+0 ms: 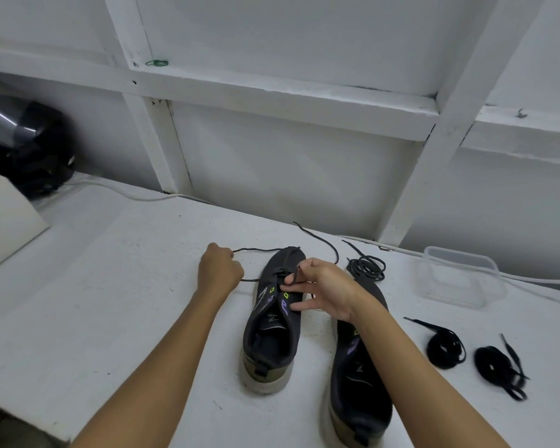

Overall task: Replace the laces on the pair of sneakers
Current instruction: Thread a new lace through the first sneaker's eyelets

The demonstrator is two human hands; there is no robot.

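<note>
Gripping a thin lace (pixel 262 249) at the table's (pixel 117 286) centre, left hand (pixel 220 270) pulls at nine o'clock; right hand (pixel 320 287) pinches it over the left sneaker (pixel 269 337). Clear tub (pixel 459 279) sits at three o'clock, contents unclear.

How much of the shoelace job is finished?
Done: the right sneaker seems to have no lace, and a loose round lace lies coiled behind it. In hand: both hands, left and right, pull the old lace from the left sneaker. Left: threading two flat black laces waiting at right.
</note>
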